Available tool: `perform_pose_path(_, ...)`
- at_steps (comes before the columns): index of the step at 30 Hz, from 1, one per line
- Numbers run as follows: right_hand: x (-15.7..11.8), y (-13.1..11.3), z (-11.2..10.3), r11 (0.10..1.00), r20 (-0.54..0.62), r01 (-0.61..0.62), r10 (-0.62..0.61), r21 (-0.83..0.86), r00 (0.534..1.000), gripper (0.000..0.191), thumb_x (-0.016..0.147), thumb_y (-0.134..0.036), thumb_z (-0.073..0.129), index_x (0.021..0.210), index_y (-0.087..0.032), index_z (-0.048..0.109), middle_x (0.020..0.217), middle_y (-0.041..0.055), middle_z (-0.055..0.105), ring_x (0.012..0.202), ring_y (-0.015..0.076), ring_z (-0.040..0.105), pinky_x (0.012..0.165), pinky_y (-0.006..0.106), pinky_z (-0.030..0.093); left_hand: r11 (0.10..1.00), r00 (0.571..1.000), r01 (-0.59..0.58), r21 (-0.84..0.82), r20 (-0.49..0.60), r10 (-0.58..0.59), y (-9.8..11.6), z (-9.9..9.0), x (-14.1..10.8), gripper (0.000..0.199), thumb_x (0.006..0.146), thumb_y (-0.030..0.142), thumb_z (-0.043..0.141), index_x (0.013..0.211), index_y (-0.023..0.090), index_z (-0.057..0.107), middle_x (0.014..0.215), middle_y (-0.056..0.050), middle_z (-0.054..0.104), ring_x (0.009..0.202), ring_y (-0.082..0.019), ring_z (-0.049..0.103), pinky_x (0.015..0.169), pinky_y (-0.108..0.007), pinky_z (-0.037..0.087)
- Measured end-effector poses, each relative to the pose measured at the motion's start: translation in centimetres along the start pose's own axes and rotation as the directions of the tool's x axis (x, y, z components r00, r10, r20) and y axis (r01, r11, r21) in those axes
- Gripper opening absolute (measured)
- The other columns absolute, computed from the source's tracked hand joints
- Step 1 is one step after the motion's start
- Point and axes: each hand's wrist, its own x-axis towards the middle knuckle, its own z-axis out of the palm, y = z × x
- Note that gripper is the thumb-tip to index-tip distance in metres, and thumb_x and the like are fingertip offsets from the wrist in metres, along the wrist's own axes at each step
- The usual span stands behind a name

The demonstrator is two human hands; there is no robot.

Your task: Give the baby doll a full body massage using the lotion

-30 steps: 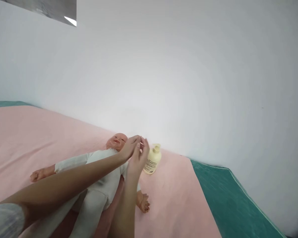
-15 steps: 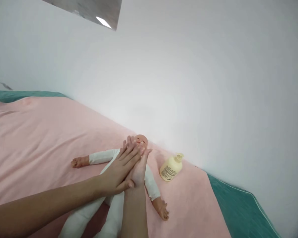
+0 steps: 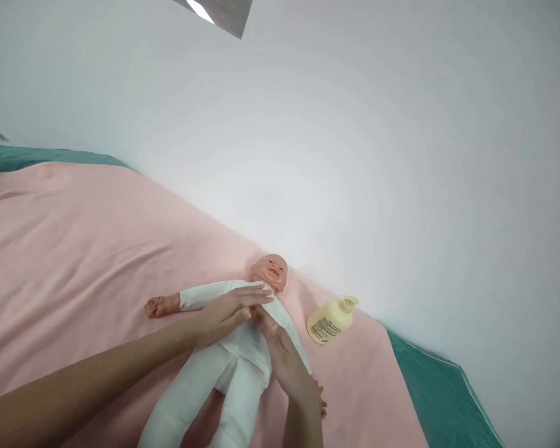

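Observation:
A baby doll [image 3: 248, 348] in white clothes lies on its back on a pink sheet [image 3: 98, 230], its head toward the wall. Over its chest, my left hand [image 3: 231, 311] is open with fingers stretched to the right, holding nothing. My right hand [image 3: 282, 354] is open too, its fingertips close under the left fingers, palm turned inward. Whether the hands touch each other or the doll's shirt is hard to tell. To the right of the doll stands a pale yellow pump bottle [image 3: 329, 322] with a printed label.
A white wall [image 3: 354, 155] rises behind the sheet's far edge. Green material [image 3: 443, 386] shows beyond the pink sheet at the right and far left. A grey panel [image 3: 228, 14] hangs at the top edge.
My hands, pressed palm to palm before, have come apart and lowered over the doll's chest. The doll's face is now uncovered. The view has shifted slightly.

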Motion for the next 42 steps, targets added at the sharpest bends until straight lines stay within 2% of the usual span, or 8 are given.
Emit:
perform_pose_path(5,-0.2,-0.4,-0.6,0.976,0.17,0.079,-0.044,-0.201,0.984,0.042,0.094,-0.056,0.041,0.127,-0.037,0.058,0.145,-0.0045,0.044,0.143,0.0227,0.023,0.119,0.043,0.017,0.975,0.957,0.143,-0.169,-0.229,-0.18,-1.1,-1.1,1.9,0.063,0.097,0.057,0.022,0.109,0.015,0.067,0.117,-0.011,0.067,0.111,-0.025,0.059,0.101,-0.039,0.041)
perform_pose_path(12,1.7,1.8,1.2,0.887,0.096,0.126,-0.093,-0.445,0.991,0.039,0.097,-0.049,0.041,0.134,-0.039,0.05,0.152,-0.0073,0.031,0.146,0.0227,0.012,0.12,0.05,0.001,0.968,0.946,0.168,-0.188,-0.244,-0.212,-2.5,-1.0,1.0,0.06,0.098,0.055,0.023,0.095,0.015,0.069,0.097,-0.008,0.071,0.097,-0.023,0.063,0.091,-0.035,0.045)
perform_pose_path(17,2.1,4.4,0.4,0.849,-0.12,-0.03,-0.04,-0.528,0.992,0.06,0.095,-0.054,0.041,0.148,-0.034,0.024,0.157,-0.0033,0.012,0.147,0.0233,0.0,0.117,0.055,-0.001,0.979,0.969,0.14,-0.151,-0.182,-0.167,-3.1,-0.2,-0.3,0.061,0.097,0.057,0.025,0.094,0.015,0.069,0.095,-0.01,0.071,0.092,-0.022,0.062,0.09,-0.037,0.045)
perform_pose_path(21,1.9,5.7,-0.4,0.841,-0.204,-0.126,0.019,-0.527,0.979,0.073,0.093,-0.057,0.042,0.151,-0.027,0.011,0.158,0.0023,0.006,0.147,0.0245,0.002,0.117,0.054,-0.002,0.993,0.999,0.024,-0.114,-0.027,-0.027,-2.7,-0.2,-0.2,0.064,0.097,0.057,0.022,0.089,0.016,0.07,0.088,-0.009,0.072,0.084,-0.021,0.063,0.085,-0.035,0.047)
perform_pose_path(27,0.0,5.1,-3.6,0.912,-0.126,-0.106,0.06,-0.396,0.99,0.061,0.094,-0.06,0.035,0.146,-0.028,0.034,0.155,0.0023,0.024,0.145,0.022,0.017,0.118,0.047,0.01,0.979,0.943,-0.206,-0.002,0.266,0.199,-0.5,-1.2,0.0,0.04,0.098,0.043,0.038,0.105,0.021,0.07,0.109,-0.004,0.072,0.108,-0.022,0.061,0.099,-0.037,0.042)
perform_pose_path(32,-1.4,4.5,-5.4,0.943,-0.254,-0.051,-0.036,-0.328,0.967,0.05,0.095,-0.054,0.041,0.136,-0.026,0.048,0.148,0.0074,0.04,0.137,0.0248,0.036,0.115,0.05,0.022,0.976,0.894,-0.18,0.12,0.433,0.112,0.8,-0.3,-0.3,0.026,0.096,0.036,0.046,0.1,0.03,0.071,0.111,0.003,0.071,0.121,-0.019,0.056,0.112,-0.038,0.031)
perform_pose_path(38,-0.3,4.9,-4.5,0.937,-0.243,-0.019,-0.071,-0.349,0.967,0.054,0.097,-0.052,0.037,0.144,-0.027,0.038,0.153,0.004,0.032,0.143,0.0204,0.026,0.118,0.042,0.021,0.943,0.928,-0.115,0.313,0.372,-0.01,-2.4,0.8,-0.6,0.043,0.097,0.04,0.044,0.138,0.031,0.048,0.141,0.0,0.051,0.139,-0.019,0.034,0.117,-0.045,0.016)
perform_pose_path(42,0.6,5.3,-3.4,0.916,-0.197,0.011,-0.098,-0.401,0.976,0.062,0.095,-0.055,0.037,0.149,-0.026,0.028,0.156,0.0016,0.023,0.144,0.0198,0.02,0.118,0.041,0.02,0.896,0.948,-0.05,0.441,0.303,-0.096,-4.4,0.6,-0.6,0.047,0.099,0.044,0.037,0.144,0.031,0.039,0.15,-0.001,0.039,0.143,-0.022,0.023,0.116,-0.048,0.011)
